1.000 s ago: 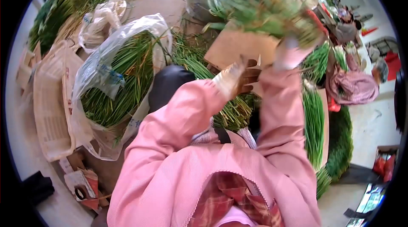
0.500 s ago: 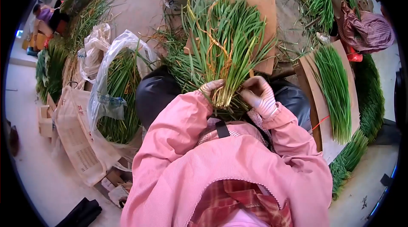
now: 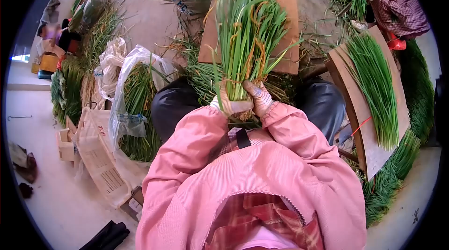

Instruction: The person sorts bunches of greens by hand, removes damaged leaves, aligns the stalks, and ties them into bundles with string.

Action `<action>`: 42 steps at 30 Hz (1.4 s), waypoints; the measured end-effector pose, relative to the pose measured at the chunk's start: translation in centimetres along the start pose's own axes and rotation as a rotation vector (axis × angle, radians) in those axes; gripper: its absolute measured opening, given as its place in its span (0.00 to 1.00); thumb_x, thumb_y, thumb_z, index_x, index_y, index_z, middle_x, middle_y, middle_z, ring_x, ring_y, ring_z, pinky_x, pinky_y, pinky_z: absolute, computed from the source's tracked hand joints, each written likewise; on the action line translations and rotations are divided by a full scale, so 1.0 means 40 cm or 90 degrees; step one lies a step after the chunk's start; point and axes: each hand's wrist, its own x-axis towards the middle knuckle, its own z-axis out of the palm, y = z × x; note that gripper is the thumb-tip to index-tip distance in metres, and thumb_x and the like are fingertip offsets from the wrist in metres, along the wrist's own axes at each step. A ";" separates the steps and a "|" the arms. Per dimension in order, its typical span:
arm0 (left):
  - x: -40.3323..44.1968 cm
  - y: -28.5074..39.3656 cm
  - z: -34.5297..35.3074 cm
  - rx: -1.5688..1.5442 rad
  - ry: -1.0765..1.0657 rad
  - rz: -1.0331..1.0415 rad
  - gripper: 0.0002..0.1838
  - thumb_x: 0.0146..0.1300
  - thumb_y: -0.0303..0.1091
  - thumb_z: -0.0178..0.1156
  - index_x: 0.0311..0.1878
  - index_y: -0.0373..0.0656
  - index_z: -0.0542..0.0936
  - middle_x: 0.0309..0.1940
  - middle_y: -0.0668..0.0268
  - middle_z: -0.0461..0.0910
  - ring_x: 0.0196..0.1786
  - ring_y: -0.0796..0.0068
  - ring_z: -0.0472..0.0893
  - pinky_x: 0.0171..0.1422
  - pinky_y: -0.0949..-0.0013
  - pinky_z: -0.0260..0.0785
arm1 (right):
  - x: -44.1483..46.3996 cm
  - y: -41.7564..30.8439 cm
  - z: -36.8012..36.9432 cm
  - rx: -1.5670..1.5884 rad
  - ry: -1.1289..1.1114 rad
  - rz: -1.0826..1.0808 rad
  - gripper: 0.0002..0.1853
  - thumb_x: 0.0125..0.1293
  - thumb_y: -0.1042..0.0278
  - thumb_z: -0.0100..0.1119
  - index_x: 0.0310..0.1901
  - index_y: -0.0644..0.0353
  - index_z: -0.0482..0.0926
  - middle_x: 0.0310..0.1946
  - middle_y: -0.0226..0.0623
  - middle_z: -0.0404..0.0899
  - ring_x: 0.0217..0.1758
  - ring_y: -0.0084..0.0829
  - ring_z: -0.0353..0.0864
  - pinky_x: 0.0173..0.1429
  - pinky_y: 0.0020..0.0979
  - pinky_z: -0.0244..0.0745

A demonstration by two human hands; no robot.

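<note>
A bunch of garlic chives (image 3: pixel 245 39) stands leaves-up in front of me, several yellowed leaves hanging through it. My left hand (image 3: pixel 229 102), in a pale glove, wraps its lower stems from the left, thumb across the front. From the right, my gloved right hand (image 3: pixel 259 96) closes round the same stems, its thumb pressed on them just above the left thumb. The hands nearly touch. The cut ends are mostly hidden behind the fingers. Behind the leaves lies a brown board (image 3: pixel 276 30), and loose chives (image 3: pixel 201 79) lie between my knees.
On my right, a neat pile of chives (image 3: pixel 374 86) rests on a slanted board (image 3: pixel 343 67) with a red tie (image 3: pixel 362 124). On my left are a plastic bag (image 3: pixel 122 91) of chives and a white crate (image 3: pixel 100 151). Another person (image 3: pixel 52 39) sits far left.
My right hand has moved left from the bunch's edge and now wraps its stems. The bunch is narrower and more upright, its leaves gathered together. My view has shifted slightly.
</note>
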 end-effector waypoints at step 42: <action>0.138 0.130 -0.022 0.003 0.035 0.206 0.19 0.58 0.41 0.50 0.50 0.43 0.67 0.45 0.63 0.69 0.41 0.71 0.68 0.43 0.68 0.62 | -0.014 -0.272 0.162 -0.279 0.012 -0.141 0.07 0.54 0.78 0.54 0.36 0.66 0.70 0.28 0.33 0.71 0.33 0.22 0.70 0.38 0.24 0.70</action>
